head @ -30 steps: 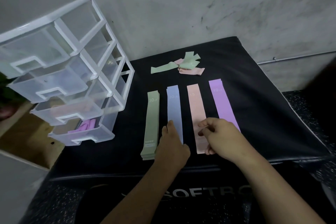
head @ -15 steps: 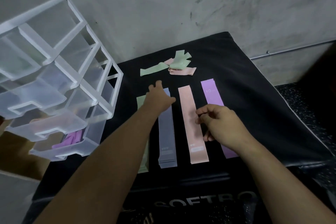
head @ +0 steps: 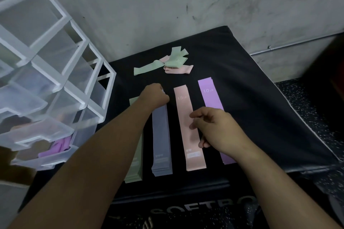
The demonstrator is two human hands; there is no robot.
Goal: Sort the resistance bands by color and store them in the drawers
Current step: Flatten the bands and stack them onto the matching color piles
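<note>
Forearm on the left hides much of the green band (head: 136, 163) on the black mat (head: 260, 108). Right hand (head: 216, 130), loosely curled and holding nothing, covers part of the purple band (head: 209, 95). Farther, left hand (head: 155, 95) clenches the grey-blue band (head: 161, 145) at its far end, fingertips hidden. Drawer unit (head: 89, 72) is cut off at left.

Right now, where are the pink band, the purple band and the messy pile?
pink band (head: 184, 108): head view, upper half, just below its printed number.
purple band (head: 211, 98): head view, upper part, below its number.
messy pile (head: 173, 61): head view, green band on top.
</note>
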